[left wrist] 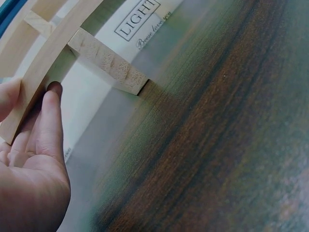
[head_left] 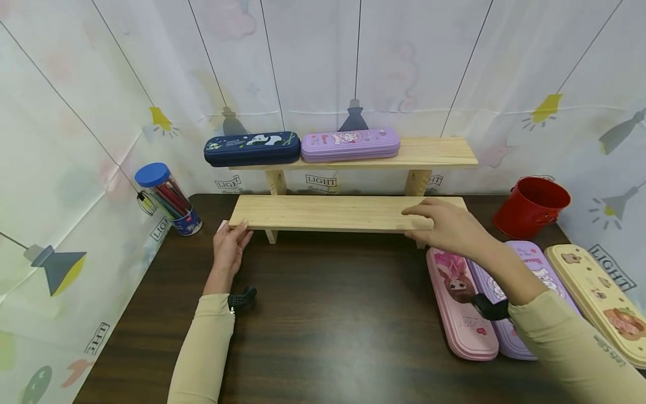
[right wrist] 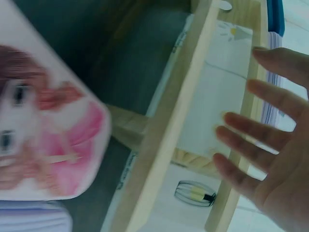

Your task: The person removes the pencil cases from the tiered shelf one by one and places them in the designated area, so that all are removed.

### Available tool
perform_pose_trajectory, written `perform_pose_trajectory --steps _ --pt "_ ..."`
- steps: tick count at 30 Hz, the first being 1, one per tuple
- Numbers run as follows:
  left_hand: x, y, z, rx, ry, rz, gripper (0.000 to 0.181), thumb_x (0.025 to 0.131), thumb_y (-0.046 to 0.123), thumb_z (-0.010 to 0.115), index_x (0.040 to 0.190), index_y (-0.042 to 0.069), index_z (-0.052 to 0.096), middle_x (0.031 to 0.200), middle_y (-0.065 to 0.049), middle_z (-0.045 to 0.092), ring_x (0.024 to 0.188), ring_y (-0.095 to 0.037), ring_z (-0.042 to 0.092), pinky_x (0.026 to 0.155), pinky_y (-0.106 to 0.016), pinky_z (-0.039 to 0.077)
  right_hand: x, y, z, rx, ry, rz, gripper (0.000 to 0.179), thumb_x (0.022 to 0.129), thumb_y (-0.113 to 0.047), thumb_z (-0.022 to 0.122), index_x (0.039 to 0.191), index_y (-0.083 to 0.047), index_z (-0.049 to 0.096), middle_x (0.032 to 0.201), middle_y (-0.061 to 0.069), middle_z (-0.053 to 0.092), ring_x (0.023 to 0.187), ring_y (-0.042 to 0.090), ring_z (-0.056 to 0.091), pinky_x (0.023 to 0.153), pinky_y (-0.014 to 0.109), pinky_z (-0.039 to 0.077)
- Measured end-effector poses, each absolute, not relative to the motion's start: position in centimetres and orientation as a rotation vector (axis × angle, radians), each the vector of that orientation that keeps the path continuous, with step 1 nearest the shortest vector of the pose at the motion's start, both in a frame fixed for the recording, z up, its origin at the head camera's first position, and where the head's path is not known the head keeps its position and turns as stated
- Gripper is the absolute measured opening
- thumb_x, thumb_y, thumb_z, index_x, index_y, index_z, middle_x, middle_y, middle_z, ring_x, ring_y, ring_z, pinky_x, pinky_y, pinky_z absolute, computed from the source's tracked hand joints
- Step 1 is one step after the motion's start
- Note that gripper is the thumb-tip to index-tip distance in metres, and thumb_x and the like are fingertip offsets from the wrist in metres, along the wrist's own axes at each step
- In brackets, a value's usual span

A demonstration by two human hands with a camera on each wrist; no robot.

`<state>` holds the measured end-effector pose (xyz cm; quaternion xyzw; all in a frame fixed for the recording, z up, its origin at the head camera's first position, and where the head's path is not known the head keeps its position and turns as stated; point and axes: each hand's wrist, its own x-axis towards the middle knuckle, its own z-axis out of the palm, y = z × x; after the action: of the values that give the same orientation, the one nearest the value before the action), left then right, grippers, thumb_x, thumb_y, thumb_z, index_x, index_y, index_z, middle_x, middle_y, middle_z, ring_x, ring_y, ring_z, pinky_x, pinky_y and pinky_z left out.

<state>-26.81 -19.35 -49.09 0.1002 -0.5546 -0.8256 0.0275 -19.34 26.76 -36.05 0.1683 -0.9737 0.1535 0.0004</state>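
A two-tier wooden shelf stands at the back of the dark table. My left hand grips the left end of its lower board, thumb above and fingers beneath, as the left wrist view shows. Over the right end of that board, my right hand holds nothing; its fingers are spread in the right wrist view. On the upper board lie a navy pencil case with a panda and a lilac pencil case, side by side.
Right of the shelf, a pink pencil case, a purple one and a cream one lie on the table. Behind them stands a red bucket. A blue-lidded tube of colored pencils stands at the left.
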Motion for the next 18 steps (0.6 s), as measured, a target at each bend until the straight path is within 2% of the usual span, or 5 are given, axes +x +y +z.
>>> perform_pose_trajectory --steps 3,8,13,18 --pt "-26.7 -19.4 -49.0 0.310 -1.724 -2.546 0.051 0.100 0.010 0.060 0.146 0.001 0.042 0.124 -0.009 0.060 0.102 -0.005 0.069 0.095 -0.024 0.057 -21.2 25.7 -35.6 0.620 -2.982 0.504 0.043 0.090 -0.034 0.072 0.129 -0.018 0.067 0.127 0.015 0.063 0.117 0.037 0.059 0.099 0.060 0.051" --pt "-26.6 -19.3 -49.1 0.313 -1.718 -2.553 0.051 0.100 0.011 0.060 0.146 0.001 0.042 0.128 -0.012 0.058 0.102 -0.006 0.069 0.096 -0.024 0.057 -24.0 23.9 -34.9 0.729 -2.893 0.536 0.042 0.089 -0.030 0.074 0.127 -0.016 0.067 0.129 0.013 0.062 0.119 0.035 0.058 0.102 0.056 0.049" --pt "-26.8 -19.2 -48.9 0.306 -1.722 -2.563 0.052 0.100 0.011 0.060 0.147 0.001 0.041 0.128 -0.012 0.057 0.103 -0.006 0.068 0.095 -0.024 0.057 -26.7 22.1 -33.4 0.774 -2.829 0.636 0.039 0.090 -0.025 0.073 0.127 -0.015 0.067 0.133 0.013 0.060 0.124 0.034 0.056 0.104 0.055 0.048" --pt "-27.0 -19.4 -48.9 0.305 -1.716 -2.563 0.051 0.100 0.010 0.059 0.146 0.000 0.042 0.121 -0.008 0.061 0.102 -0.006 0.068 0.093 -0.022 0.058 -29.2 20.5 -31.8 0.770 -2.761 0.762 0.037 0.089 -0.021 0.073 0.125 -0.012 0.068 0.129 0.013 0.061 0.119 0.032 0.056 0.100 0.052 0.049"
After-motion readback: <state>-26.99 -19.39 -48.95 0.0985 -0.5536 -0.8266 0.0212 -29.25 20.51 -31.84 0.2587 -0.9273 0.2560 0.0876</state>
